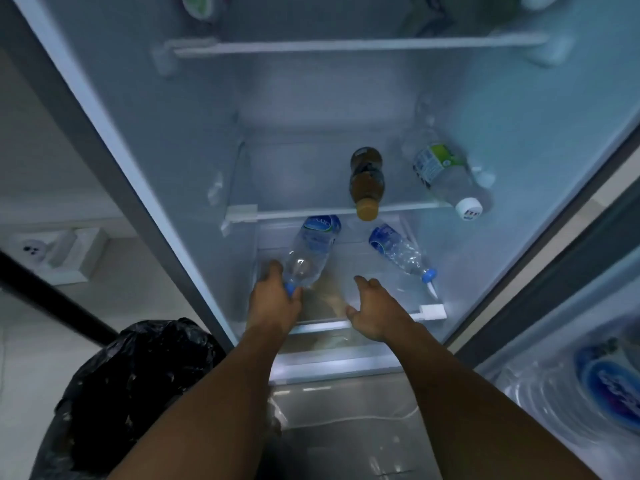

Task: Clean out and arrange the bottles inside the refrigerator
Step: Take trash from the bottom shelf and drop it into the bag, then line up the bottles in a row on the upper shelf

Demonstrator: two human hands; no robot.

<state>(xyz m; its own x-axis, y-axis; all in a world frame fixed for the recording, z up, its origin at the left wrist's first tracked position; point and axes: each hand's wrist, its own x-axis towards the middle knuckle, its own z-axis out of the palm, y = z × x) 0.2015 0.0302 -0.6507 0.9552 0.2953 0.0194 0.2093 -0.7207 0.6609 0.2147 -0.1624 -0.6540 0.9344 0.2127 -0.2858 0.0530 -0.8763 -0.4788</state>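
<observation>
The refrigerator stands open before me. My left hand (pixel 275 303) grips the blue-capped neck of a clear water bottle (pixel 311 251) with a blue label, lying tilted on the lower glass shelf (pixel 346 323). My right hand (pixel 369 308) hovers over the same shelf, fingers spread, holding nothing. Just beyond it a second blue-label water bottle (pixel 398 251) lies on its side. On the shelf above, a brown drink bottle (pixel 367 181) with a tan cap and a clear green-label bottle (pixel 446 178) with a white cap lie with caps toward me.
A black bin bag (pixel 131 393) stands open on the floor at the left. The fridge door (pixel 588 393) at the right holds large blue-label bottles. The top shelf (pixel 346 45) carries blurred items. A white wall socket (pixel 33 249) is at far left.
</observation>
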